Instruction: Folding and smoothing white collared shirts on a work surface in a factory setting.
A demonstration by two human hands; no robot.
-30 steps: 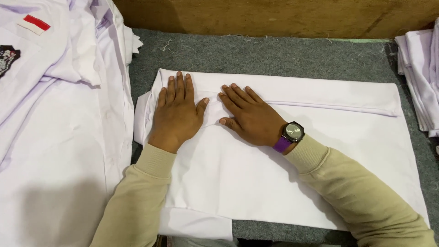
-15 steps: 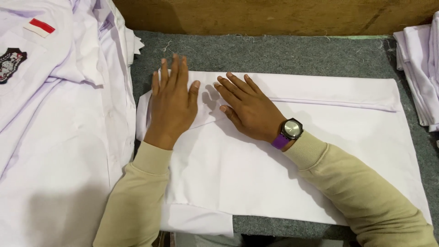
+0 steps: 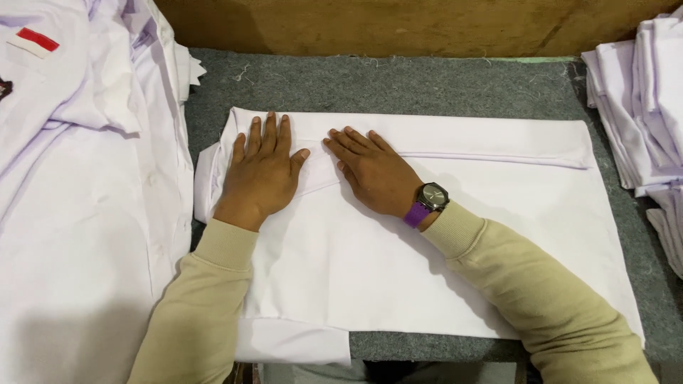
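Observation:
A white shirt [image 3: 455,249] lies folded flat on a grey felt table top [image 3: 398,85]. My left hand [image 3: 262,171] rests palm down on the shirt's left end, fingers together and pointing away from me. My right hand [image 3: 373,171] presses flat beside it, fingers angled toward the upper left. A watch with a purple strap [image 3: 427,199] sits on my right wrist. Both arms wear beige sleeves. Neither hand grips the cloth.
A heap of white shirts [image 3: 78,192], one with a red and white patch [image 3: 37,40], covers the left side. A stack of folded white garments [image 3: 644,107] stands at the right edge. A wooden board [image 3: 398,25] runs along the back.
Both hands have stayed flat on the shirt's left end, shifting only slightly. The view has shifted a little.

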